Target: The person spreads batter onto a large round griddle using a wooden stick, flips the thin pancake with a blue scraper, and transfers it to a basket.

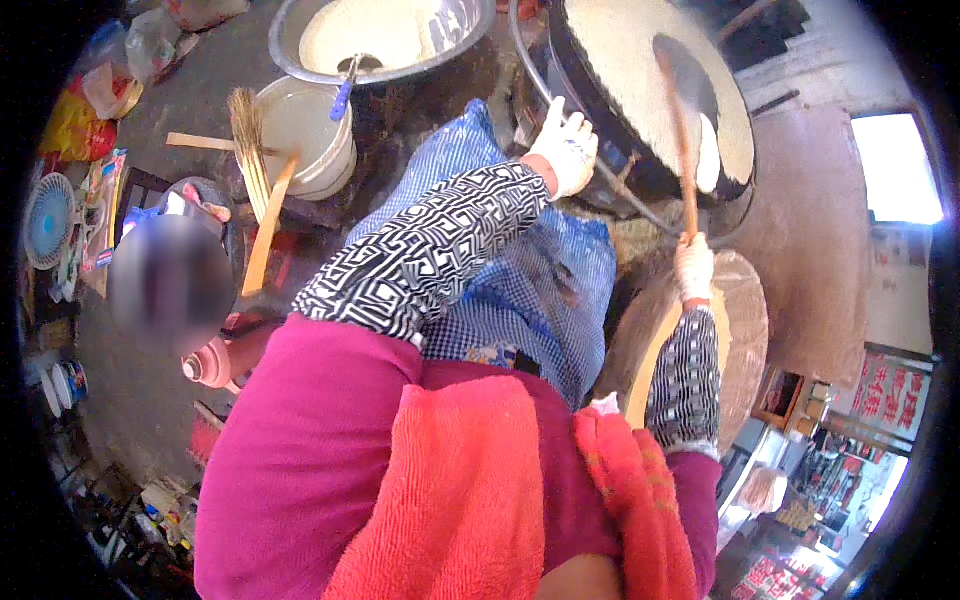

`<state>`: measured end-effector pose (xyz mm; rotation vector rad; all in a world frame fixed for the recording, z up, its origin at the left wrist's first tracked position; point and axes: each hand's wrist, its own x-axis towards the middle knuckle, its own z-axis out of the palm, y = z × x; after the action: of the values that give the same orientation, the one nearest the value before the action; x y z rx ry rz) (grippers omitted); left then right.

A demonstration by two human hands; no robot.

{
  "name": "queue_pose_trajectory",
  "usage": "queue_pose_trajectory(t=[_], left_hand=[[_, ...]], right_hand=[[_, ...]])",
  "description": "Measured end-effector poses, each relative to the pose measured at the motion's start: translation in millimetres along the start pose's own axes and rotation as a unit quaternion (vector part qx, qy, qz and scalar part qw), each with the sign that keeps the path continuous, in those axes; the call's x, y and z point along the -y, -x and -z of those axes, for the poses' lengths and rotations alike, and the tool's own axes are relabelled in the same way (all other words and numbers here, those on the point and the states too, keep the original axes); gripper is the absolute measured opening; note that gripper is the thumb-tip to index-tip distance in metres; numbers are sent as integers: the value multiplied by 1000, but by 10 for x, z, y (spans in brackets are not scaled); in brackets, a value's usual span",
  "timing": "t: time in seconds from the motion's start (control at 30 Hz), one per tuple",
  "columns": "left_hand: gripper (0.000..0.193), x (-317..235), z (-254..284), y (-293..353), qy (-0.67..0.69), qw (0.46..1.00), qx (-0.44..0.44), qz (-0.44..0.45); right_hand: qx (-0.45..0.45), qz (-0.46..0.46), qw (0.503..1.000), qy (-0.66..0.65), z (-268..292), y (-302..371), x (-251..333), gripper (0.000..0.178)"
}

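Observation:
My right hand (pixel 694 268), in a pale glove, is closed round the end of a long wooden stick (pixel 686 170). The stick reaches over a round griddle (pixel 560 62) coated with pale batter (pixel 625 60). A dark bare patch (pixel 690 85) shows in the coating, and a white strip (pixel 708 155) stands beside the stick. My left hand (pixel 565 152), in a whitish glove, lies at the griddle's near left side, fingers curled on the metal ring (pixel 532 62) that runs round it. Part of the ring is hidden under that hand.
Beyond my left arm, a metal basin (pixel 283 45) of pale batter holds a blue-handled ladle (pixel 341 100). Near it are a white bucket (pixel 340 165), a straw brush (pixel 247 130) and wooden sticks (pixel 268 235). A round tray (pixel 745 300) lies under my right forearm. A fan (pixel 50 222) stands far left.

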<state>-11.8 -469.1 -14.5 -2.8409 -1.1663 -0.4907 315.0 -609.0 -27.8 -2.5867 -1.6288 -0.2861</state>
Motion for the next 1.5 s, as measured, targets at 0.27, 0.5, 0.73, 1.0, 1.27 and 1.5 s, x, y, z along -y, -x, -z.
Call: queue_pose_trajectory(t=[0.27, 0.5, 0.73, 1.0, 1.27, 1.5], left_hand=[[40, 74, -226, 91, -97, 995, 24, -9], [38, 315, -285, 29, -91, 996, -8, 22], [41, 484, -94, -102, -116, 986, 82, 86], [44, -480, -22, -16, 9, 998, 55, -40], [43, -273, -142, 119, -88, 994, 37, -52], [38, 14, -141, 47, -91, 995, 30, -8]], right_hand=[[-12, 26, 999, 20, 123, 13, -68, 34], [19, -35, 999, -3, 168, -38, -100, 28], [-9, -37, 999, -14, 101, -48, -185, 30], [4, -62, 998, -11, 92, -123, -157, 34], [-31, 1, 999, -35, 73, 78, -154, 30], [3, 14, 1000, 9, 83, 101, 98, 34]])
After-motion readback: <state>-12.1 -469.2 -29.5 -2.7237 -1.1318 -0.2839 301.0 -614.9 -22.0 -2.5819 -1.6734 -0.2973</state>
